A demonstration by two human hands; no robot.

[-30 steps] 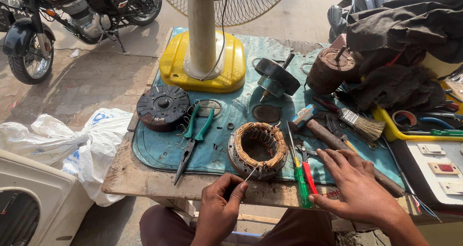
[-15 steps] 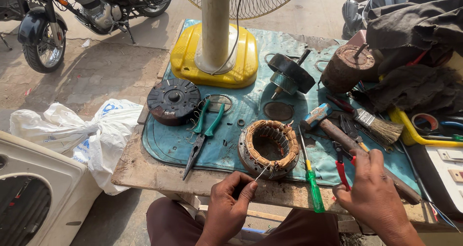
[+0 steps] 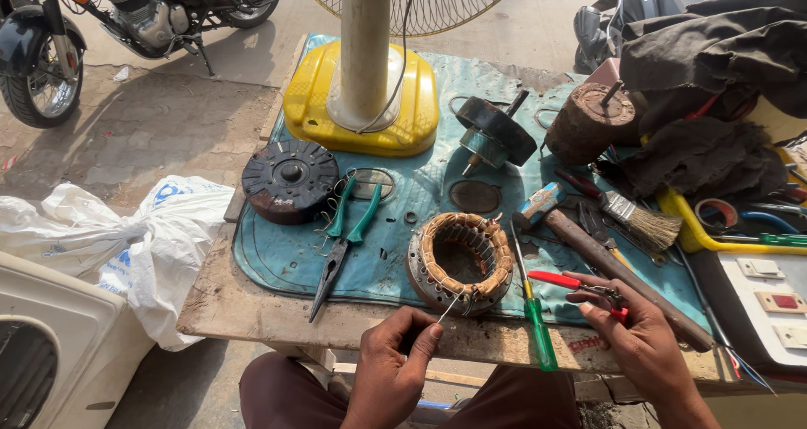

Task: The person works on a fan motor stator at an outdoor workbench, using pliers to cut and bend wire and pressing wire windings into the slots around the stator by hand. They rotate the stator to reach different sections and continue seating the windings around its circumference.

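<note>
Outdoors at the wooden workbench's (image 3: 252,311) near edge, my left hand (image 3: 395,370) is pinching a thin wire lead (image 3: 450,307) from the copper-wound stator ring (image 3: 461,261); my right hand (image 3: 643,345) is gripping red-handled cutters (image 3: 580,284). Tugging hard risks snapping it.

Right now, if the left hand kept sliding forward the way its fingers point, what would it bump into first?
Most likely the round motor winding ring. The left hand pinches a thin wire that leads up to the ring's near edge, with little else between, though depth is hard to judge.

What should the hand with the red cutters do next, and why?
Probably bring the red-handled cutters in the right hand over to the thin wire that the left hand pinches taut from the copper-wound ring; the cutters are held apart from it.
</note>
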